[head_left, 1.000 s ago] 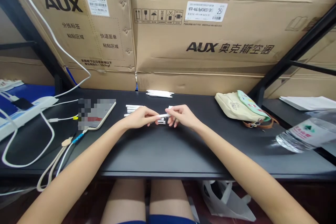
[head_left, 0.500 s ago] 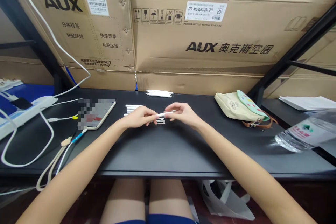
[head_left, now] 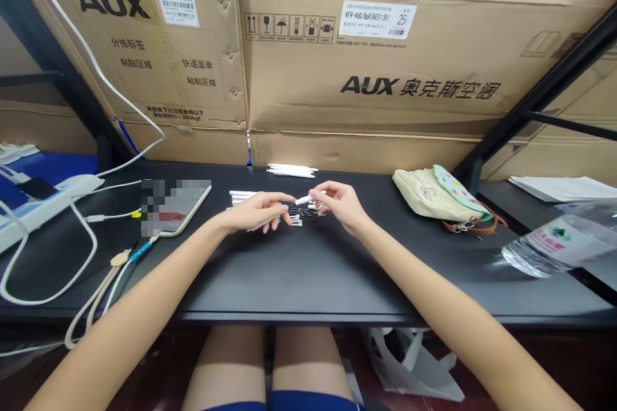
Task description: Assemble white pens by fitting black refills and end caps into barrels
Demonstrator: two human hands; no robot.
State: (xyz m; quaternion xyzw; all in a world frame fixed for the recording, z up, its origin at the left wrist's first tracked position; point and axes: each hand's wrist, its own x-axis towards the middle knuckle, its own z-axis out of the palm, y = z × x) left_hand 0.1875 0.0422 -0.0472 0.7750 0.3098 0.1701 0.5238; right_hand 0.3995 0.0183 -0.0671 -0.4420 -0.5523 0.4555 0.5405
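My left hand (head_left: 255, 212) hovers over a loose pile of white plastic sticks (head_left: 243, 196) on the black desk (head_left: 308, 276), with a thin white stick (head_left: 264, 224) lying under its fingers. My right hand (head_left: 338, 201) pinches a short white stick (head_left: 303, 200) with a dark end that points left. Between my hands lie several more sticks (head_left: 295, 222), partly hidden by my fingers. A neat row of white sticks (head_left: 292, 170) sits farther back, beyond my reach of the pile.
A phone with a blurred screen (head_left: 176, 209) lies left of my hands, near a white power strip (head_left: 48, 196) and loose cables. On the right are a cream pouch (head_left: 434, 196) and a water bottle (head_left: 554, 245). Cardboard boxes (head_left: 366, 64) stand behind the desk.
My hands have drawn slightly apart. The stick that spanned both hands now stays with my right hand, and a thin stick shows under my left fingers.
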